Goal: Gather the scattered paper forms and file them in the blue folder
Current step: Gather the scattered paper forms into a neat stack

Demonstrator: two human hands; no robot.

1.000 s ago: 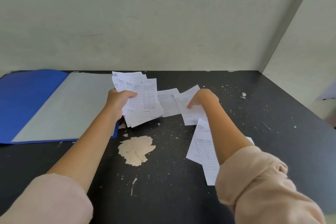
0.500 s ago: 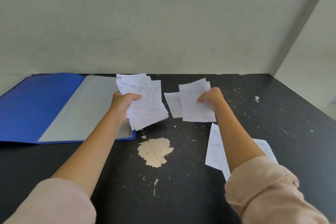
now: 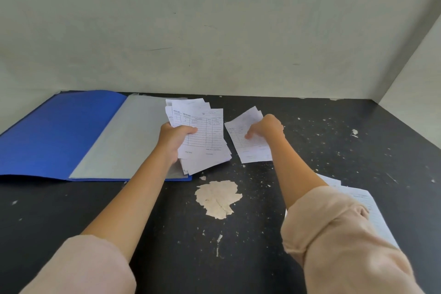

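Observation:
The blue folder [image 3: 59, 131] lies open at the left of the black table, its grey inner sheet [image 3: 124, 136] facing up. My left hand [image 3: 175, 137] is shut on a fanned stack of white printed forms [image 3: 205, 136], held just right of the folder. My right hand [image 3: 266, 127] grips a couple of forms [image 3: 249, 148], lifted beside the stack and apart from it. More forms [image 3: 367, 200] lie on the table at the right, partly hidden by my right sleeve.
The black table [image 3: 334, 150] is speckled with chipped paint, with a large pale bare patch [image 3: 218, 198] in front of the stack. A pale wall stands along the back and another wall closes the right side.
My right hand picked forms off the table and lifted them, then took in the second loose form beside them. The left hand kept its stack almost still.

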